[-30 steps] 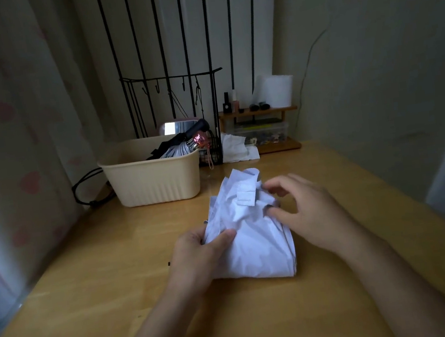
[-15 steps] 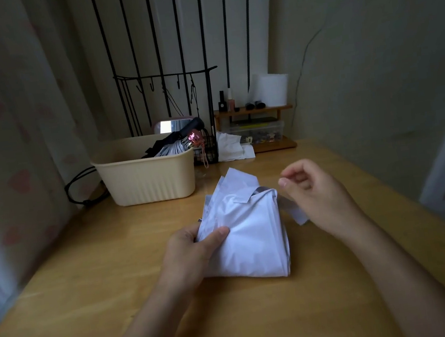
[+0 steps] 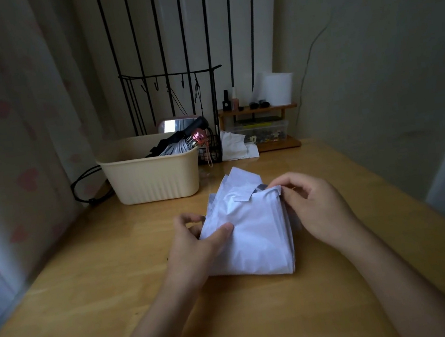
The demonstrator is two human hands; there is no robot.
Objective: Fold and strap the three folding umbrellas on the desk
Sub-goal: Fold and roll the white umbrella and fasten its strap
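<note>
The white folding umbrella (image 3: 251,232) lay flat on the bench (image 3: 91,296), pleated but not strapped yet. The left hand (image 3: 194,244) had a pinching grip on its 9 o'clock edge. The right hand (image 3: 315,207) had its grip pinched on the 1 o'clock corner, maybe the strap tab, too dim to say. A black umbrella (image 3: 179,136) and a pink-handled umbrella (image 3: 198,138) sat in the beige tub (image 3: 153,182) at 11 o'clock, so I'd guess two down, one left.

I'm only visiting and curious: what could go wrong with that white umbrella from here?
1. The left hand holds the white umbrella only by its left edge; if that grip slips, the loose folds may spring open.
2. The right hand pinches the far right corner, where bunched fabric might get strapped in crooked.
</note>
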